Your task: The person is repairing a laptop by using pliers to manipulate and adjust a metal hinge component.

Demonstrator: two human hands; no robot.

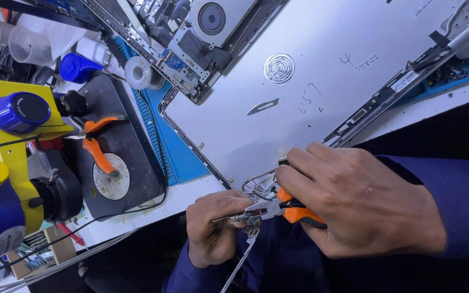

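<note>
Orange-handled pliers (278, 209), tips seemingly pinching metal.

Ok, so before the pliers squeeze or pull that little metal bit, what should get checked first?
1. Right hand wrapped around the orange-handled pliers: ok.
2. Plier tips closed on the small metal hinge piece: looks ok, though the exact bite is too small to tell.
3. Left hand steadying that piece from below: ok, but the fingers sit very close to the tips.
4. Loose scalpel blade lying bare on the grey laptop lid: not ok, it is sharp and uncovered.
5. Thin wires beside the piece clear of the tips: cannot tell.
</note>
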